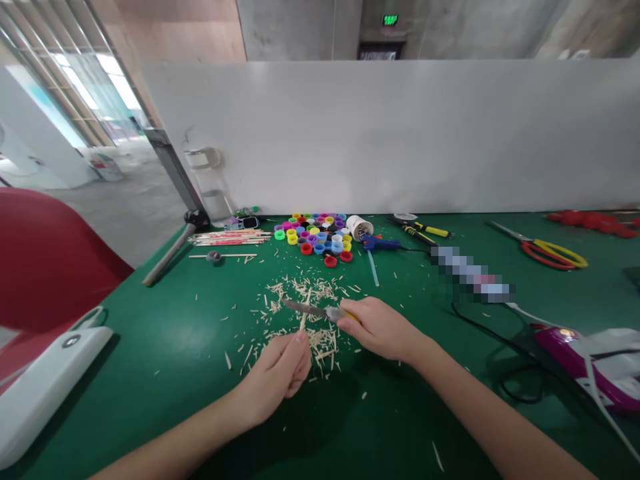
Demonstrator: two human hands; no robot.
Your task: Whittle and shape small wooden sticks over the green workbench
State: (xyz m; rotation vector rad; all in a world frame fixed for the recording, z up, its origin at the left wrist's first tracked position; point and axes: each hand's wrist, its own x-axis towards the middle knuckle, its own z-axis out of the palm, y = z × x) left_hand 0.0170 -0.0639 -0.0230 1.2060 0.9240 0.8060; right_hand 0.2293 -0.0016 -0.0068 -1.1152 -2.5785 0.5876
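My left hand [283, 367] is closed around the lower end of a thin pale wooden stick [304, 317], which points up and away from me. In my right hand [375, 327] is a knife [313, 309], its handle mostly hidden by my fingers. The blade lies across the stick near its upper part, pointing left. Beneath both hands, many wood shavings [325, 343] are strewn over the green table [175, 373].
Colourful bottle caps [320, 241], a tipped white tub [359, 228] and a blue glue gun [381, 243] lie beyond. Bundled sticks [233, 237] and a hammer [173, 247] are left; scissors [545, 250], pliers [425, 230] and a purple device [575, 360] are right.
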